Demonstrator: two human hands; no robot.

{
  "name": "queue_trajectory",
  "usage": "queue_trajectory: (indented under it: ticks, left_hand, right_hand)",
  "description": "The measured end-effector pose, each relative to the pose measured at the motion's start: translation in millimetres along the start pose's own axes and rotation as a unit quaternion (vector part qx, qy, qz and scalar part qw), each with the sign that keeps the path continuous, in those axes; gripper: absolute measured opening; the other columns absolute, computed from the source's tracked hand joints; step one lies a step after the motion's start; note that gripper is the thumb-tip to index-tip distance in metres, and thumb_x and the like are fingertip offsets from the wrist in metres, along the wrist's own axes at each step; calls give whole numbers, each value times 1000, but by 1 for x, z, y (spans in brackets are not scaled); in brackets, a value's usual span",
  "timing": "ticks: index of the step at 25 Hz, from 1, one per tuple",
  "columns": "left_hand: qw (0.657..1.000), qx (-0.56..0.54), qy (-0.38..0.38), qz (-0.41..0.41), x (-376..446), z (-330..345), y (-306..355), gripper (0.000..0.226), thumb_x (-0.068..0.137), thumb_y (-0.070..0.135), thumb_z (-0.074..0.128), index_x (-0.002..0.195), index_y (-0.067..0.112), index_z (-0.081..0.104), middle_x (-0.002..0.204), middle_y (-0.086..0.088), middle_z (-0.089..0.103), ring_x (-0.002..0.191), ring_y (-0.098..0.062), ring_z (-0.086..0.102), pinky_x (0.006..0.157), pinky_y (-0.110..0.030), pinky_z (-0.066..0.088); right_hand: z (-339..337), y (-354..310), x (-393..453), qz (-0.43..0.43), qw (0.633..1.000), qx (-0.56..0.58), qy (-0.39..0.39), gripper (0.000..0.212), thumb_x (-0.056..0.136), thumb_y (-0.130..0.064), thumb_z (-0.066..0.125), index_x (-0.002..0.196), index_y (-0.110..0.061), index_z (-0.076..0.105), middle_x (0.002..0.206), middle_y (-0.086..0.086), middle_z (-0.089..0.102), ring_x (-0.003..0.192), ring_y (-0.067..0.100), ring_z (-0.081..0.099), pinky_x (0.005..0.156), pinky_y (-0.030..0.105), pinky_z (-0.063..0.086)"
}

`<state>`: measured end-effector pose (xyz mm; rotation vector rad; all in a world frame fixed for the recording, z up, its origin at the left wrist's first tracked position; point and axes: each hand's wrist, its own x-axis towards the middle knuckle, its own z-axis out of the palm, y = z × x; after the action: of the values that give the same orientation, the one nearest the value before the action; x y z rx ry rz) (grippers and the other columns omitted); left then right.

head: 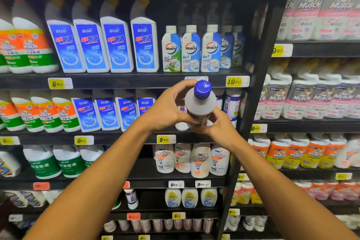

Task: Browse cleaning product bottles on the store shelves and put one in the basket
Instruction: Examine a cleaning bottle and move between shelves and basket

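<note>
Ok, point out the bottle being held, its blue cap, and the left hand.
bottle [199, 106], head view, grey shoulder under the cap.
blue cap [202, 87], head view, top of the cap.
left hand [165, 108], head view, back of the hand.

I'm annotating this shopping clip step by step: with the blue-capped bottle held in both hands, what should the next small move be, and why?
Probably draw the bottle back from the shelf. Both the left hand and right hand already grip it, and no basket is in view.

A white bottle [200, 103] tilts cap-first at the camera, its label unseen, its base hidden behind the right hand [216, 124]. At nine o'clock, orange-labelled bottles [7, 45] are cropped by the edge.
</note>
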<state>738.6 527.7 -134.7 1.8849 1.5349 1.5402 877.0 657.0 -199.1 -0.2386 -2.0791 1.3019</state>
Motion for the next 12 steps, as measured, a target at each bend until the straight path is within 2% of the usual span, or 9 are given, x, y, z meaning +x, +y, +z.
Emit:
queue_trajectory:
  ticks: [6, 9, 12]
  left_hand:
    - [1000, 2, -3, -1, 0, -3, 1, 83, 56, -1, 89, 119, 43, 56, 116, 25, 66, 111, -2, 62, 92, -15, 48]
    - [999, -30, 4, -19, 3, -7, -2, 79, 57, -1, 87, 121, 35, 57, 116, 17, 69, 112, -7, 64, 92, -23, 51]
    - [994, -80, 38, -60, 7, -7, -5, 67, 59, 9, 86, 117, 28, 61, 111, 9, 72, 107, -13, 68, 90, -30, 55]
  right_hand:
    - [2, 0, 2, -12, 1000, -5, -4, 60, 72, -4, 85, 111, -41, 59, 104, -35, 67, 100, -14, 61, 80, 2, 44]
    - [0, -1, 1, 6, 1000, 9, -27, 56, 72, -1, 85, 108, -36, 61, 101, -29, 71, 95, -9, 66, 76, 6, 48]
    - [0, 1, -5, 42, 995, 42, -76, 50, 73, -7, 86, 112, -29, 63, 103, -20, 74, 96, -1, 70, 77, 10, 51]
